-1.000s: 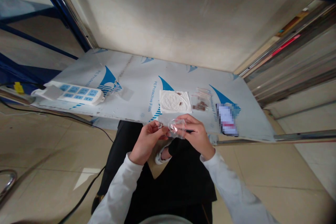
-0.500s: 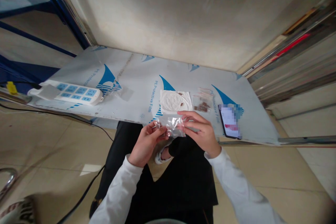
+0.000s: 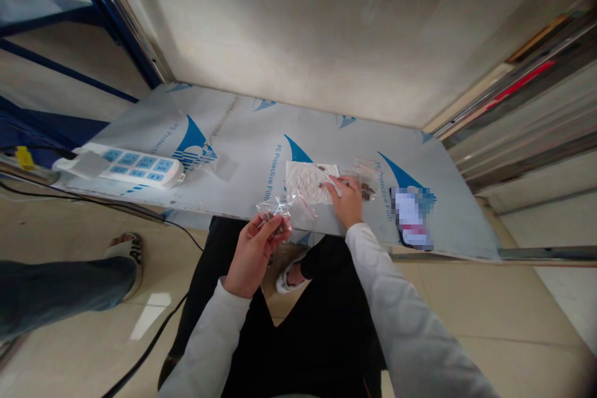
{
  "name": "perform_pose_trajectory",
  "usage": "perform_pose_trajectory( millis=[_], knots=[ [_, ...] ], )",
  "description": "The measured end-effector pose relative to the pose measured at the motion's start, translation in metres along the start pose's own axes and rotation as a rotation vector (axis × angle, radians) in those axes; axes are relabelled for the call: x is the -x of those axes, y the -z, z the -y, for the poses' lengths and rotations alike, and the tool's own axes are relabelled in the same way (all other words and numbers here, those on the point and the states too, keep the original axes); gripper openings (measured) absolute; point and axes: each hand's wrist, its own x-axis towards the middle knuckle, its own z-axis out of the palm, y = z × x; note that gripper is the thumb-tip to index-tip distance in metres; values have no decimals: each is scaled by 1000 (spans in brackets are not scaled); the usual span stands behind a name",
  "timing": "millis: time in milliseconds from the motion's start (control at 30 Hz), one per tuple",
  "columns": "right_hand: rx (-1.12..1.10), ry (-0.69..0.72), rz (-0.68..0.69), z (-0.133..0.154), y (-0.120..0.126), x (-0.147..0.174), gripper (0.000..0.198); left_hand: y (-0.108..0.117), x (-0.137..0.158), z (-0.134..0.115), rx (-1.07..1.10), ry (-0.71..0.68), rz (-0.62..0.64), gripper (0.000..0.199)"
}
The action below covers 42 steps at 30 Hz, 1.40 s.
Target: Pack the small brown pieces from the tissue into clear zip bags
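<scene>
A small clear zip bag (image 3: pixel 298 204) with a red seal line is pinched between the thumb and fingers of my left hand (image 3: pixel 254 252), just in front of the table edge. Brownish bits show through the plastic near the fingertips. My right hand (image 3: pixel 346 200) reaches onto a white tissue (image 3: pixel 301 177) lying on the table. Its fingers are drawn together at the tissue's right side, beside a small dark brown piece; what is between them is too small to make out. Partly behind this hand lies another clear bag (image 3: pixel 366 169) with brown pieces in it.
Blue-printed protective film covers the table (image 3: pixel 247 137). At its left end sits a white power strip (image 3: pixel 140 165) with a crumpled clear plastic piece (image 3: pixel 203 161) beside it. A phone (image 3: pixel 413 217) lies at the right. Another person's leg (image 3: pixel 65 289) shows at the lower left.
My right hand has let go of the clear bag and moved forward to the tissue. My left hand keeps the bag. Another person's leg has come into view at the left.
</scene>
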Motion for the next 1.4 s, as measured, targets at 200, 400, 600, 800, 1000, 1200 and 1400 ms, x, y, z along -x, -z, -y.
perform_pose_trajectory(
  millis=[200, 400, 600, 800, 1000, 1200, 1400],
  knots=[
    [-652, -335, 246, 94, 36, 49, 42, -6, 4, 5, 34, -25, 13, 24],
    [-990, -532, 98, 129, 47, 57, 19, -2, 17, 12, -32, -3, 196, 22],
    [-864, -388, 185, 124, 77, 64, 18, 1, 24, -4, -446, -240, 323, 29],
    [-625, -212, 309, 133, 97, 78, 15, -10, 32, -13, -671, -548, 224, 17],
    [-523, -155, 353, 138, 100, 79, 15, -11, 37, -12, -611, -504, 219, 18],
    [-639, -200, 407, 136, 95, 85, 17, -5, 37, -6, -524, -474, 154, 13],
    [-398, -56, 173, 132, 89, 91, 18, -6, 39, -13, -616, -429, 283, 13]
  ],
)
